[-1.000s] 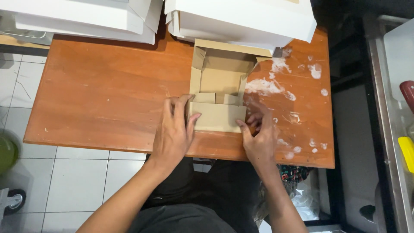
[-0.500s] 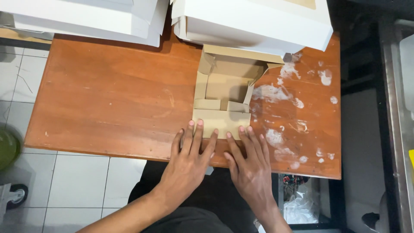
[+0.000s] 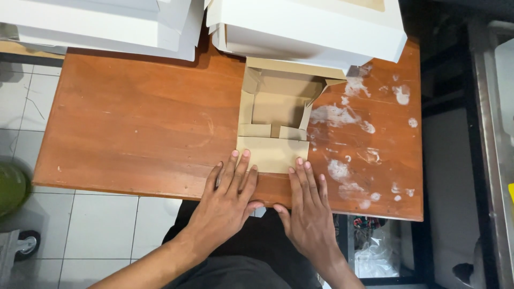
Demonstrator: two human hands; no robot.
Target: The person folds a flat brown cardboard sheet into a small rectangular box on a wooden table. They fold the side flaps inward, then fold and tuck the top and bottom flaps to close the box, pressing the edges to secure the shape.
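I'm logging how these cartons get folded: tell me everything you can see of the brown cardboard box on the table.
The brown cardboard box is plain, unprinted card, partly folded, open at the top. Its side walls stand up unevenly, small tabs bend inward, and one flat front flap lies toward the person. It rests on the wooden table, its far edge under a white box. The left hand and right hand lie flat, fingertips on the flap's near edge.

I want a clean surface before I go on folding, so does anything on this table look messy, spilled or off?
Yes. White smears and blotches cover the right part of the wooden table, beside the half-folded brown cardboard box; they look like dried paint or powder, which one I cannot tell. The left hand and right hand lie flat at the box's front flap.
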